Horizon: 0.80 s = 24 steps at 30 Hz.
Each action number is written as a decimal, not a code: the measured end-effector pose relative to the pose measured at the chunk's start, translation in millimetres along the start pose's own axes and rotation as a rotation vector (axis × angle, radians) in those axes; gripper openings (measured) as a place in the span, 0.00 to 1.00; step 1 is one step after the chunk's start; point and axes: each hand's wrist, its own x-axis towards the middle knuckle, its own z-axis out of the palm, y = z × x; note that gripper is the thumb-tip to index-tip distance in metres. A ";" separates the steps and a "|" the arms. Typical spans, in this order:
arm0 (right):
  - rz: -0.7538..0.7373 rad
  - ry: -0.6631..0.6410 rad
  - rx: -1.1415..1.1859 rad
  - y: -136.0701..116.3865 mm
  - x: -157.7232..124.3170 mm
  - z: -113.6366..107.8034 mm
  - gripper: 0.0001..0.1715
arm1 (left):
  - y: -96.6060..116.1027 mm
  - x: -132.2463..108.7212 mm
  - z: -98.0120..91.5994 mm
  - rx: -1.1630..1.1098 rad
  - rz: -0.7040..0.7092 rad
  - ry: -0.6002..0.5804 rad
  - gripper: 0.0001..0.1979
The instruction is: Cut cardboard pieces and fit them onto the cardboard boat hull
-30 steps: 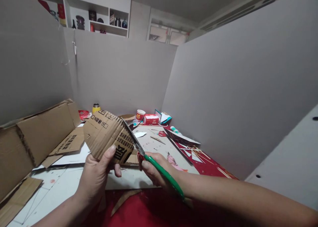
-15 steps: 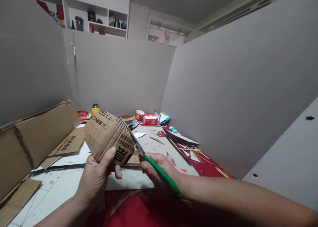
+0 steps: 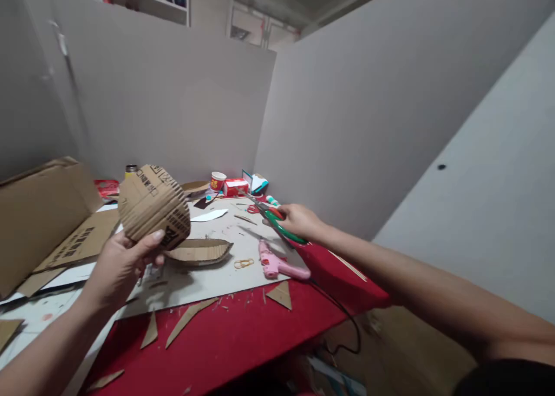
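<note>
My left hand (image 3: pixel 136 254) grips the lower edge of a rounded cardboard piece (image 3: pixel 151 205) with black print, held up over the left part of the table. Out to the right, my right hand (image 3: pixel 297 219) is closed on green-handled scissors (image 3: pixel 281 227), whose blades point away toward the back of the table. Below the scissors lies a pink glue gun (image 3: pixel 277 264) with a dark cable. A curved cardboard strip (image 3: pixel 199 251) rests on the white board, just right of my left hand.
Folded cardboard (image 3: pixel 47 205) stands at the left. Toward the back are a paper cup (image 3: pixel 217 180), a red tissue pack (image 3: pixel 235 187) and a yellow bottle (image 3: pixel 130 170). Cardboard scraps (image 3: pixel 188 321) lie on the red cloth (image 3: pixel 234 332) in front. Grey panels rise behind.
The scissors have left the cardboard and moved right with my right hand. The cardboard piece has turned in my left hand. The view has shifted right and down, showing the glue gun.
</note>
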 end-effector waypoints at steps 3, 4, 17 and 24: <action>0.032 -0.051 -0.093 26.3 -2.9 10.2 0.18 | -8.5 9.4 -8.3 0.050 -0.079 0.002 0.14; 0.034 -0.066 -0.112 32.4 -4.2 14.8 0.17 | -11.1 11.9 -10.6 0.060 -0.111 -0.021 0.15; -0.100 -0.126 -0.130 53.8 -9.5 16.7 0.20 | -4.6 18.8 -5.4 0.202 -0.111 -0.092 0.12; -0.796 0.660 0.197 -44.2 18.8 -1.1 0.34 | 14.8 11.8 31.8 0.328 -0.126 -0.302 0.09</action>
